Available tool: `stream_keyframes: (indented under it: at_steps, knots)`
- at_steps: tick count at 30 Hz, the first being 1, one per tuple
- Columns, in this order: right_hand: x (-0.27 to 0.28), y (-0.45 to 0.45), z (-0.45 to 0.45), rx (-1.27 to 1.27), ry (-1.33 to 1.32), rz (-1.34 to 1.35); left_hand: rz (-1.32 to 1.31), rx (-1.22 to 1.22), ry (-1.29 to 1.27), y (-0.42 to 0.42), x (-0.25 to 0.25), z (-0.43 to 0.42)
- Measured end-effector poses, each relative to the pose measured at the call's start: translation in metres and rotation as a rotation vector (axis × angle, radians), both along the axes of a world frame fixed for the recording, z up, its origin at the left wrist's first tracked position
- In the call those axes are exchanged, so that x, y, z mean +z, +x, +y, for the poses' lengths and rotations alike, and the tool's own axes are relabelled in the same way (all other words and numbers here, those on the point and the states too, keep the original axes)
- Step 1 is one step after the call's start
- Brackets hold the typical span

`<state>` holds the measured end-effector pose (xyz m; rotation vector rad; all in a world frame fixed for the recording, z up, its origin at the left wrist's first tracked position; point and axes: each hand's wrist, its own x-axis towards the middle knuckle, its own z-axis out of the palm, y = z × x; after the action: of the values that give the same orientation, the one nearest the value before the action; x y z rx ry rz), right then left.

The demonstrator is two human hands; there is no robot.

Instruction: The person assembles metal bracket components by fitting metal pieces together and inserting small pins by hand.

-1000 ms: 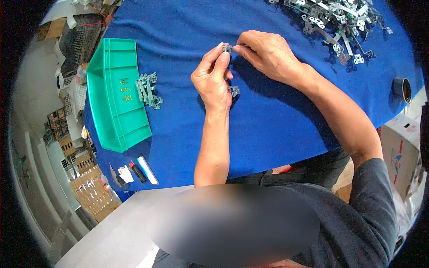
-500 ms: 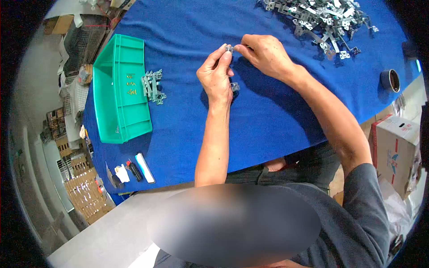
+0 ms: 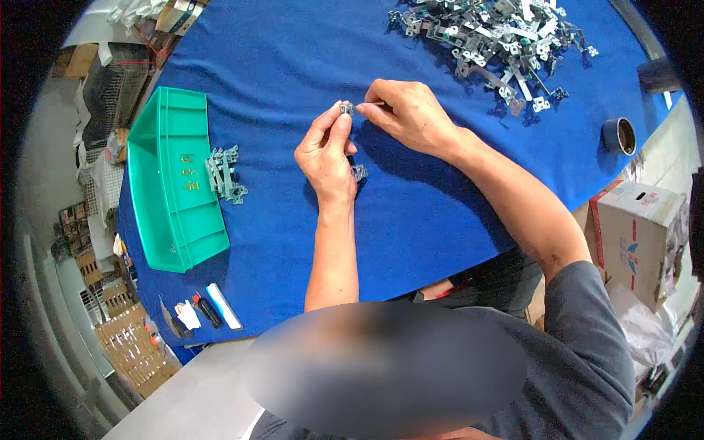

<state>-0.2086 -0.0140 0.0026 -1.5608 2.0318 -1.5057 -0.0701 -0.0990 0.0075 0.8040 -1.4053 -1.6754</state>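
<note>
My left hand (image 3: 328,163) is closed around a small metal bracket (image 3: 359,173). One end of the bracket sticks out between the thumb and fingertips, and the other shows below the palm; the fingers hide its middle. Close against the upper end, my right hand (image 3: 411,114) is pinched at thumb and forefinger. Whatever lies between those fingertips is too small to make out. Several similar brackets (image 3: 224,174) lie in a small stack on the blue cloth, left of my hands. A large heap of metal brackets (image 3: 506,44) lies at the upper right.
A green plastic bin (image 3: 196,246) stands at the left, beside the small stack. A dark roll of tape (image 3: 620,137) rests near the right edge. At the lower left lie a black-handled tool (image 3: 208,312) and a blue-white flat item (image 3: 223,306). A cardboard box (image 3: 634,235) stands off the table.
The camera view has shifted, so the table's contents appear lower and further left. Both hands remain together at the bracket's upper end, in nearly the same pose.
</note>
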Motion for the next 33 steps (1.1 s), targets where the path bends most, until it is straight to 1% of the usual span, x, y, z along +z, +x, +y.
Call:
stream_keyframes:
  at_steps: [2,7,13,14,16,17,19,20,22,31,33]
  knots:
    - [0.0036,-0.0002,0.0008,-0.004,0.021,-0.037,-0.004,0.007,-0.002,0.0006,0.0005,0.0004]
    - [0.0025,-0.0011,0.0005,0.0,0.083,0.017,-0.011,0.021,-0.021,0.0004,0.0021,0.0008]
    - [0.0002,-0.0004,0.0013,-0.013,-0.015,-0.023,-0.012,0.029,-0.007,-0.0002,0.0023,0.0007]
    - [-0.001,-0.0007,0.0013,-0.006,0.026,-0.027,-0.021,0.033,-0.001,0.0011,0.0024,0.0013]
    - [-0.0014,-0.0008,0.0016,0.011,0.014,0.029,-0.063,0.04,-0.003,0.0011,0.0044,0.0025]
    - [-0.0027,-0.0012,0.0016,0.014,0.007,0.023,-0.037,0.037,-0.018,0.0006,0.0014,0.0014]
    - [-0.004,-0.0011,0.0017,0.001,0.064,0.131,-0.039,0.035,-0.019,0.0017,0.0008,0.0006]
    - [-0.0038,-0.0018,0.0017,0.002,0.061,0.129,-0.031,0.029,-0.014,0.0011,0.0004,0.0]
    - [-0.0014,-0.0015,0.0026,0.008,0.018,0.008,-0.027,0.035,-0.008,0.001,0.0012,0.0003]
    - [0.0023,0.0009,0.0029,0.033,-0.116,-0.05,-0.005,0.02,0.03,0.0011,0.0018,-0.0021]
    - [0.0036,0.0013,0.0039,0.038,-0.109,-0.051,-0.026,0.019,0.064,0.0014,0.0035,-0.0014]
